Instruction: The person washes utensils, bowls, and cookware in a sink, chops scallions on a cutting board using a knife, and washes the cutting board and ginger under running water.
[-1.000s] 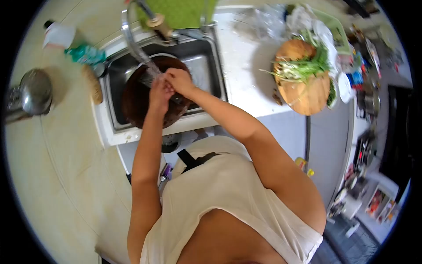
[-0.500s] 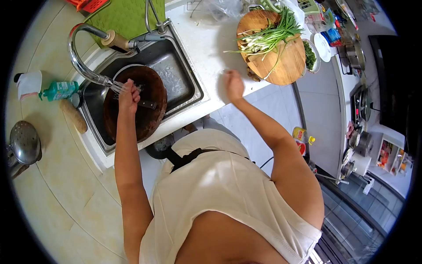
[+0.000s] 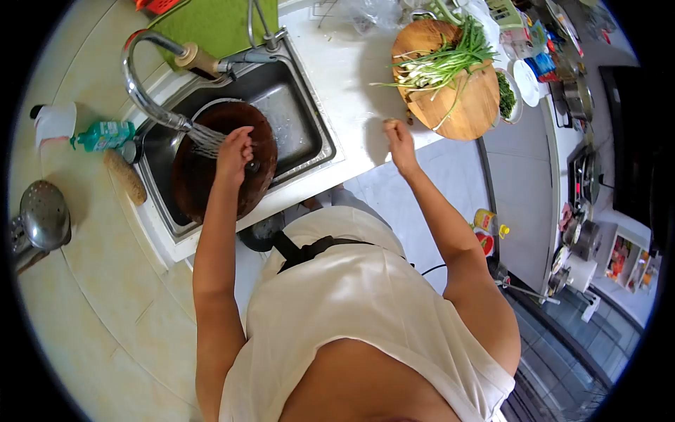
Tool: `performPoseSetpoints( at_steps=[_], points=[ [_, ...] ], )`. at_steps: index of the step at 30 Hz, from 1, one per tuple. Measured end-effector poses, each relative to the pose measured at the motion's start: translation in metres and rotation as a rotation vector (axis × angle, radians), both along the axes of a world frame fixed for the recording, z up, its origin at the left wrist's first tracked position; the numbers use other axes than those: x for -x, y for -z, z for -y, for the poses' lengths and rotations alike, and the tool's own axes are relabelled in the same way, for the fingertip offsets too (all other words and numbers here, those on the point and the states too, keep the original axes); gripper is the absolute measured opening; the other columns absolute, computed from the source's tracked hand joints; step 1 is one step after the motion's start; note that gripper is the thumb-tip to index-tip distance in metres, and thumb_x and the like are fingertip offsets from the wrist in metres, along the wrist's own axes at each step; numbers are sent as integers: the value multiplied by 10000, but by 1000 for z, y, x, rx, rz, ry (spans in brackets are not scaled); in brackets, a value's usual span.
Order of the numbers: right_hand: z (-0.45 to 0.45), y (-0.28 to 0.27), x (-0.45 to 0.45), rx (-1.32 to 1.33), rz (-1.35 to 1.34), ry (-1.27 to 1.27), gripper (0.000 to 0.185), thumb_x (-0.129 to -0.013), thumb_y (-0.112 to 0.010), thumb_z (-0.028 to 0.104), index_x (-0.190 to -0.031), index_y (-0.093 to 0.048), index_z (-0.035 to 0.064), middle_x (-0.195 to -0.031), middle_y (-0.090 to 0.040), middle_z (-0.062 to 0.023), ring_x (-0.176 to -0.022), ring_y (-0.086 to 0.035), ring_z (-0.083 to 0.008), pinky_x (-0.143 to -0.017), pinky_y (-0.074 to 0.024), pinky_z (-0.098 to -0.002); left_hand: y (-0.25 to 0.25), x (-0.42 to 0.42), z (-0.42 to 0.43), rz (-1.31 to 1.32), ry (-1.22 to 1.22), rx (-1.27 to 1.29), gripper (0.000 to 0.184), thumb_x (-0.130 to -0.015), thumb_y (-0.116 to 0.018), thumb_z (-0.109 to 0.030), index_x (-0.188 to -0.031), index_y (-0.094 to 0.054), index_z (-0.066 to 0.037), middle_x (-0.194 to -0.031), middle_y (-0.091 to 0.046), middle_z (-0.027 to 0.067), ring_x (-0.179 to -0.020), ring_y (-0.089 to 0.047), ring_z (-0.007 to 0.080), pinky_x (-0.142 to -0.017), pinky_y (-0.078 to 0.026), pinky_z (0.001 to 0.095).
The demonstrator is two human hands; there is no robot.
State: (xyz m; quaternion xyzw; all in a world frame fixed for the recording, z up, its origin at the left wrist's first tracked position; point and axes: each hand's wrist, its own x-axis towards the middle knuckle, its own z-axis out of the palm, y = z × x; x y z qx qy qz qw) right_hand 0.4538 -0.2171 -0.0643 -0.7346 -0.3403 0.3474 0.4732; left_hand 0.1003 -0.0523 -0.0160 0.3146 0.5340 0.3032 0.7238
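Observation:
Water runs from the curved faucet [image 3: 144, 95] beside my left hand [image 3: 235, 155], whose fingers are curled over the brown basin [image 3: 258, 184] in the sink [image 3: 318, 116]. What those fingers hold, if anything, is hidden. My right hand [image 3: 401, 144] is above the front edge of the white counter [image 3: 337, 63], its fingers closed around a small pale brown piece. Just beyond it lies a round wooden board [image 3: 478, 105] bearing green onions [image 3: 450, 63]. A few small brown pieces [image 3: 409, 116] sit at the board's left edge.
A green mat [image 3: 211, 28] lies behind the sink. Left of the sink are a green bottle [image 3: 105, 136], a brown loofah-like scrubber [image 3: 125, 177] and a metal strainer [image 3: 44, 214]. A bowl of chopped greens [image 3: 506, 95] and a white plate [image 3: 526, 83] are beyond the board.
My right hand left the basin for the counter beside the board, and now has a small piece in its fingers. My left hand stayed over the basin. The camera view has shifted.

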Motion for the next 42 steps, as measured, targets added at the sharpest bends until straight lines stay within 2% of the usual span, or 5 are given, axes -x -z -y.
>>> performPoseSetpoints(
  at_steps=[4,14,18,29,42],
  points=[
    [-56,-47,79,66,-883,-313,298,-959,-488,360,-1066,-567,93,-726,-411,54,-625,-373,-54,-568,-360,-217,-15,-24,20,41,78,-114,257,-979,-465,-286,-1003,-578,-56,-593,-399,-33,-473,-316,48,-417,-270,195],
    [-143,-50,231,26,-917,-575,300,-996,-382,322,-1032,-539,69,-695,-521,-19,-606,-534,-126,-519,-449,-261,-38,-9,32,72,-224,-195,485,-962,-512,-226,-1379,-322,-64,-748,-453,-16,-596,-409,65,-523,-385,218],
    [-155,-50,252,6,-881,-622,250,-976,-444,271,-996,-541,42,-725,-515,-21,-622,-527,-112,-521,-448,-258,-39,12,30,44,-235,-177,409,-963,-506,-215,-1328,-417,-52,-737,-442,-23,-601,-411,65,-532,-387,218],
    [-185,-38,218,-160,204,-588,294,-951,-461,302,-923,-598,43,-835,-620,-217,-787,-593,-383,-722,-458,-440,-22,28,21,90,-201,-145,209,-958,-501,-194,-1082,-572,-42,-736,-480,-14,-613,-448,80,-561,-404,232],
    [-102,16,18,307,1044,-469,123,-858,-536,174,-931,-602,100,-992,-572,-120,-961,-560,-325,-810,-447,-471,-5,36,4,455,-324,-11,182,-920,-543,-128,-1075,-563,-34,-835,-566,28,-625,-453,81,-600,-405,234]
  ],
)
